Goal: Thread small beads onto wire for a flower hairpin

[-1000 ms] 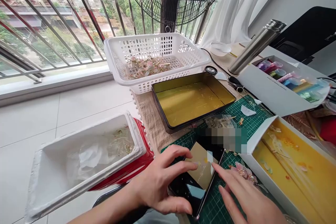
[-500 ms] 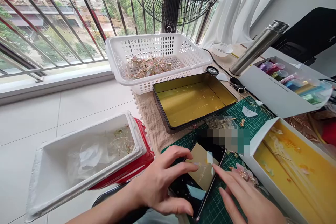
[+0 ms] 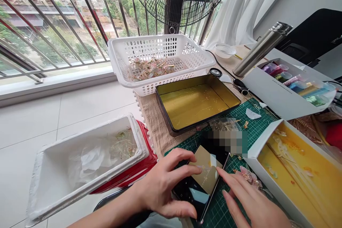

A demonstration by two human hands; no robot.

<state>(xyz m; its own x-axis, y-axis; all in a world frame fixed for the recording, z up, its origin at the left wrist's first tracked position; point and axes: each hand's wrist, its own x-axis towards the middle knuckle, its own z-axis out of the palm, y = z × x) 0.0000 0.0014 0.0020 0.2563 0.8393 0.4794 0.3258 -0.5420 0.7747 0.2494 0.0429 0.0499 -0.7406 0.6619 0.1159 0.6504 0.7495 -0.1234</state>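
Observation:
A black smartphone (image 3: 199, 188) lies on a green cutting mat (image 3: 253, 105), its screen showing a gold-toned picture. My left hand (image 3: 165, 181) grips it, with the fingers across the screen and the thumb under the lower edge. My right hand (image 3: 248, 199) is to the right of the phone, with its index fingertip on the screen's right edge, and it holds nothing. A pink flower ornament (image 3: 247, 176) lies on the mat just above my right hand. A pixelated patch hides the area at the phone's top end.
A white perforated basket (image 3: 160, 50) of pink floral pieces sits behind a gold-lined black tray (image 3: 195, 103). A white box with a yellow interior (image 3: 296, 171) stands right. A foam box (image 3: 88, 156) sits on the floor left, beyond a railing-side sill.
The view has shifted slightly. My hands and the phone stay in nearly the same place, and nothing has been picked up or let go.

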